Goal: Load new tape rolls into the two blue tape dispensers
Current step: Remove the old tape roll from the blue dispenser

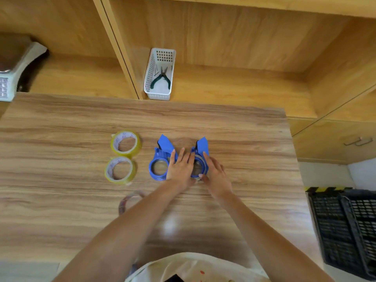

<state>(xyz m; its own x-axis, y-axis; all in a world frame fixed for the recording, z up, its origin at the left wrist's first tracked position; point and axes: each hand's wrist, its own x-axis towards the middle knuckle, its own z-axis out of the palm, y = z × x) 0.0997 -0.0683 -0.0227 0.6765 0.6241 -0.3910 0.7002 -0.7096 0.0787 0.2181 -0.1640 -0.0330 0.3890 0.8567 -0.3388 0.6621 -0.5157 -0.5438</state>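
Both hands are down on the right-hand dispenser [200, 159] now, one of two blue dispensers lying side by side on the wooden table [61, 200]. The left hand [180, 167] lies flat with fingers spread, pressing between the two bodies. The right hand [215, 176] cups the far side, thumb at the lower rim, closed loosely round the frame rather than clamped. There seems to be a pale ring sitting in that dispenser's hub, though blur makes it hard to say whether it is a spent core or just the hub itself.

The left-hand dispenser [159, 165] lies untouched, its hub showing wood through it (so, by my reading, empty). Two fresh yellowish rolls wait well to the left: the far roll [125, 143] and the near roll [120, 169], neither loaded yet. A clear ring [130, 200], blurred, lies nearer the person.

So this looks like clearing the right dispenser. The next move calls for freeing the hub, then fetching a roll.

On the shelf behind, a white basket [149, 78] holds green-handled pliers [161, 79]. A black crate [345, 231] sits at right, contents not visible.
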